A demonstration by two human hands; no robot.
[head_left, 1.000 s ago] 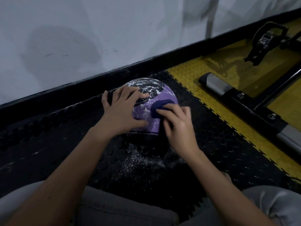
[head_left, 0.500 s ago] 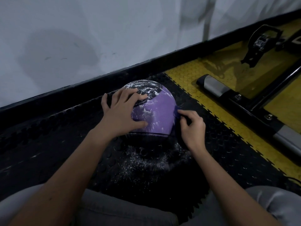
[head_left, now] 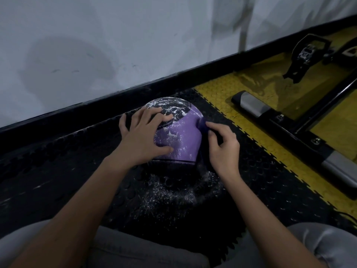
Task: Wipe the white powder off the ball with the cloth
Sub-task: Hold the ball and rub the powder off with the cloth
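Observation:
A purple and black ball (head_left: 181, 140) rests on the black studded floor mat near the wall. White powder speckles its dark top and streaks its purple front. My left hand (head_left: 143, 138) lies spread over the ball's left side, fingers on the top and thumb low on the front. My right hand (head_left: 222, 149) presses a dark blue cloth (head_left: 202, 125) against the ball's right side; only a small corner of the cloth shows past my fingertips.
Fallen white powder (head_left: 173, 192) lies scattered on the black mat (head_left: 58, 180) in front of the ball. A white wall with a black skirting runs behind. To the right is yellow flooring (head_left: 260, 93) with a black and silver exercise machine frame (head_left: 289, 124). My knees fill the bottom edge.
My right hand slid the cloth from the ball's upper front down around to its right side. The purple front now shows less powder. My left hand stayed put.

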